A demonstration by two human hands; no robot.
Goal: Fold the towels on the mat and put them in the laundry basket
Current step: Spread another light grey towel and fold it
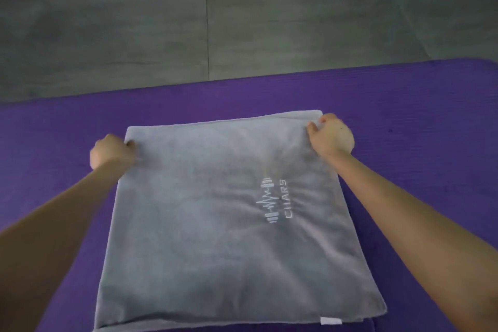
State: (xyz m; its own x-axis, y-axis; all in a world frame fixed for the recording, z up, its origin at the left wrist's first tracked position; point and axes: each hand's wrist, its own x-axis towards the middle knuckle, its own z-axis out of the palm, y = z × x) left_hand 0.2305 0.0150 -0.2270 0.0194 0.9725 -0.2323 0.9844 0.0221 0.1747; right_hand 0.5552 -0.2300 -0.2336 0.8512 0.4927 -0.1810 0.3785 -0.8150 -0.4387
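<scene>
Both hands grip the far corners of the soft, limp towel (215, 224) spread between them on the mat (54, 121), left hand (111, 152) and right hand (331, 135); corners look the best hold.

Grey logo towel (215, 224) lies folded flat on purple mat (67, 121).

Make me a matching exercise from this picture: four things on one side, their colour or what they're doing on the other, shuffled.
Column one:
1. towel
2. mat
3. left hand
4. right hand

Column two:
A. purple
B. grips the towel's far right corner
C. grey, lying flat
D. grips the towel's far left corner

Pairs: 1-C, 2-A, 3-D, 4-B
</scene>
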